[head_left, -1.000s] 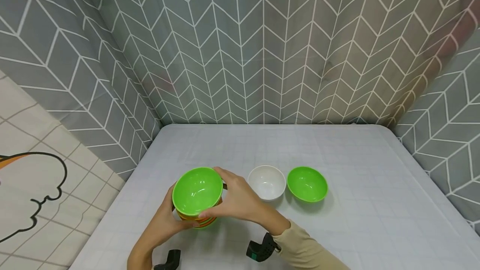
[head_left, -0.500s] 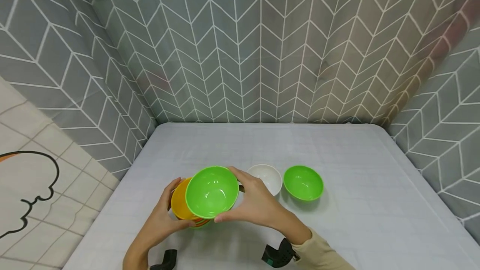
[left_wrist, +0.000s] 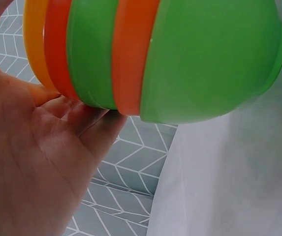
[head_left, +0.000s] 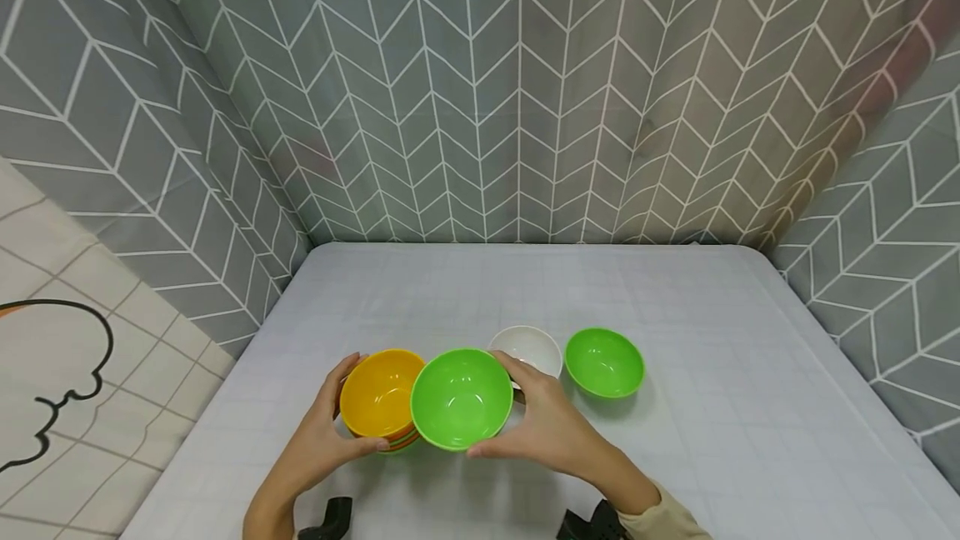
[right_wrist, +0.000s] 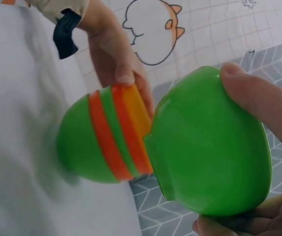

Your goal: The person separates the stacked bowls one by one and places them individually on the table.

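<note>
My left hand (head_left: 321, 444) grips a stack of nested bowls, thumb in front and fingers round the far side. On top is a yellow bowl (head_left: 382, 394). Below it the left wrist view has a red-orange bowl (left_wrist: 57, 54), a green one (left_wrist: 90, 54), an orange one (left_wrist: 133, 59) and a green bottom bowl (left_wrist: 209, 59). Whether the stack touches the table cannot be told. Just right of it, my right hand (head_left: 551, 423) pinches a separate green bowl (head_left: 461, 398) by its right side, nearly upright and with nothing inside.
A white bowl (head_left: 528, 348), partly hidden by the right hand, stands on the white-covered table (head_left: 712, 407). Beside it, to the right, is another green bowl (head_left: 604, 363). A patterned grey curtain (head_left: 525, 107) hangs behind the table.
The right hand has lifted the top green bowl off the stack and carried it to the right, uncovering the yellow bowl. The left hand has kept hold of the stack, nearly still.
</note>
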A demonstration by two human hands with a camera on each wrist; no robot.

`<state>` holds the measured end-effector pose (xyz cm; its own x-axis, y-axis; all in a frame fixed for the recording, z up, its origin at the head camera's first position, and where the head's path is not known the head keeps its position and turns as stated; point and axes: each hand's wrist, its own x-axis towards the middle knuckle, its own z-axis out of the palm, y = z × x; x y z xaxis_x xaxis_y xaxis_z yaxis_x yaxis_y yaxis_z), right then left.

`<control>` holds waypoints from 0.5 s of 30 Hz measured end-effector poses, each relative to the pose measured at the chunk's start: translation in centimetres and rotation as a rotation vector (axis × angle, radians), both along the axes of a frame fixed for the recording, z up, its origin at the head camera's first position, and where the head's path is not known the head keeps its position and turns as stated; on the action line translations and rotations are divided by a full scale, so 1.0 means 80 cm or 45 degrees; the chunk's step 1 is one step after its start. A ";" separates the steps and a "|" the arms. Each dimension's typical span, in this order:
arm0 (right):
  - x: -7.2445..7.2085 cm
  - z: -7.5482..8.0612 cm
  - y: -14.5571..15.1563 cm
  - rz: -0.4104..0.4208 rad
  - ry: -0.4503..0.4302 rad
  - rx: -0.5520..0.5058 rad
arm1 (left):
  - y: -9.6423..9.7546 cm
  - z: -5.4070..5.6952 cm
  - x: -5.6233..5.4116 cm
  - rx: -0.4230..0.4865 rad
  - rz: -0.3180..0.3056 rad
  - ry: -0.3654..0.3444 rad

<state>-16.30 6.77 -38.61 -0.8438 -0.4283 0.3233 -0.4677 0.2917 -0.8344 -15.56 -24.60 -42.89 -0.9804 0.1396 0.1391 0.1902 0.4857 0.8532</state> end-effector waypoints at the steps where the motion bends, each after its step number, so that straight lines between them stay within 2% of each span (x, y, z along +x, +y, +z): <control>1: 0.001 -0.003 0.002 0.000 -0.018 -0.007 | 0.000 0.001 0.000 -0.004 0.003 -0.005; 5: 0.008 -0.014 0.012 -0.001 -0.066 -0.024 | 0.001 0.004 0.000 -0.022 0.006 -0.011; 15: 0.022 -0.040 0.032 -0.050 -0.032 0.007 | 0.001 0.006 0.001 -0.009 -0.006 0.000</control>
